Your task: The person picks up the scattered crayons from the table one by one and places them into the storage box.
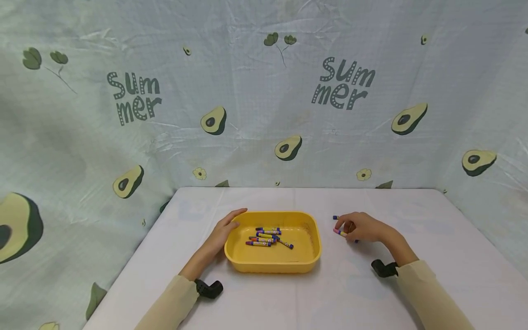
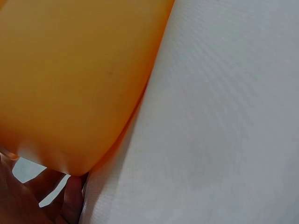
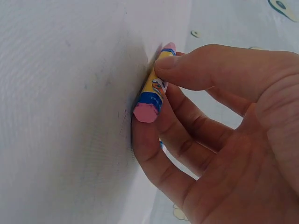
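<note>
A pink crayon in a yellow and blue wrapper is pinched between the thumb and fingers of my right hand, close to the white tabletop. To its left stands a shallow yellow tray with several crayons lying inside. My left hand grips the tray's left end, the thumb at the rim and the fingers along the outer wall. In the left wrist view the fingertips touch the tray's outside. Another crayon pokes out behind the right hand, mostly hidden.
A dark crayon end shows just below the right fingers. The white-covered table extends around the tray. A pale curtain with avocado prints hangs behind and beside it. Black wrist cameras sit on both wrists.
</note>
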Available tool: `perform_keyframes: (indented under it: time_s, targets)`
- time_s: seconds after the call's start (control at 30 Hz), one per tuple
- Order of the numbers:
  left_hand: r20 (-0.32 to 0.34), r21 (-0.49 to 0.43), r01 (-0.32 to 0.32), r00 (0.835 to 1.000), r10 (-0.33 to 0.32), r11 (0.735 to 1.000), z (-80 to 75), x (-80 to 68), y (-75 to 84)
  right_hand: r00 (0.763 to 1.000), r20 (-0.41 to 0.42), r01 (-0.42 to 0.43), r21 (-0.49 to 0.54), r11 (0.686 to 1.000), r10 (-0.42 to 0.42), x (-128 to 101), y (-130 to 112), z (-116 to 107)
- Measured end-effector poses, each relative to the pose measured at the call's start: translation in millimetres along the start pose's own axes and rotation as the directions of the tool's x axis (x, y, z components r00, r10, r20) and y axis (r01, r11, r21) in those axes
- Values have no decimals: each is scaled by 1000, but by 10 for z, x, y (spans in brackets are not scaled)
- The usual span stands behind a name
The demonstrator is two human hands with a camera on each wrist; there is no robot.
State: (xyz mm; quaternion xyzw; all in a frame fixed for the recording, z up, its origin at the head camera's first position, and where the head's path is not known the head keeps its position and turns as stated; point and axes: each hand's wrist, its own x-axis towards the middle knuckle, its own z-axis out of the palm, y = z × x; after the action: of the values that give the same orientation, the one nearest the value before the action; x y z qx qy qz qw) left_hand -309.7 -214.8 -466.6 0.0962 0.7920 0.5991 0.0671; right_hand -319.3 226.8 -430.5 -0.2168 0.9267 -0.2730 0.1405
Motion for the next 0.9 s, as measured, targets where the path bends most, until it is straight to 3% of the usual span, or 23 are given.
perform_keyframes:
  time_s: [0.9]
  targets:
    - [-26,35,9,1000,-8,999,6,6,16,996,-36,84,-4,996,-84,-44,-103,-117]
